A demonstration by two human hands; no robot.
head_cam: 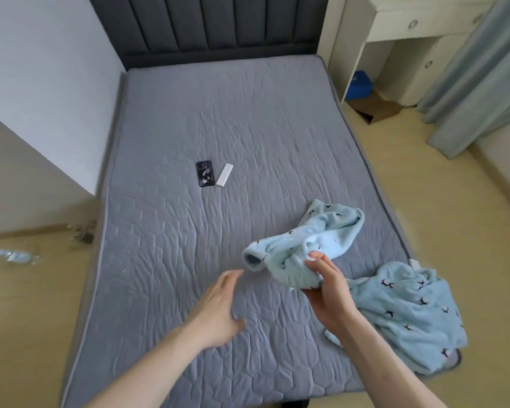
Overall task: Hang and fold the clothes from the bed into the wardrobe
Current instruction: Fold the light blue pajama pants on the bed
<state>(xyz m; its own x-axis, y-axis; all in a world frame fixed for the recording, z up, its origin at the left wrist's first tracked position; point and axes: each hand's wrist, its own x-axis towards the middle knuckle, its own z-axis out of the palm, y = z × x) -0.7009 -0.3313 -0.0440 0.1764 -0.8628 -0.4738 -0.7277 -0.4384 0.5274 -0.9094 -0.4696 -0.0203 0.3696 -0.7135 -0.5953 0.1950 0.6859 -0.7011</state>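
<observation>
1. Your right hand point(326, 293) is raised over the bed point(189, 245), palm turned toward you, fingers point(321, 262) curled into a bunched light blue fleece garment point(304, 245) and gripping its lower fold.
2. That garment sits on top of and beyond your right fingers; it is crumpled, with small dark prints, and one round cuff opening point(252, 262) points left toward your other hand.
3. Part of it looks lifted by your grip; the far end droops toward the mattress, but whether it touches is not clear.
4. Your left hand point(218, 310) hovers just left of the cuff, fingers straight and loosely together, thumb out, holding nothing. A small gap separates its fingertips from the cuff.
5. A second blue fleece piece point(409, 313), same print, lies heaped at the right edge of the bed, just right of your right wrist, partly over the mattress side.
6. A dark phone point(205, 173) and a white remote point(225, 175) lie side by side mid-bed, well apart from both hands.
7. Dark grey padded headboard point(212, 25) at the far end; a cream desk point(395, 30) with drawers stands right of it, and a pale curtain point(477, 78) hangs beside that.
8. Wood floor point(27, 304) on both sides of the bed.
</observation>
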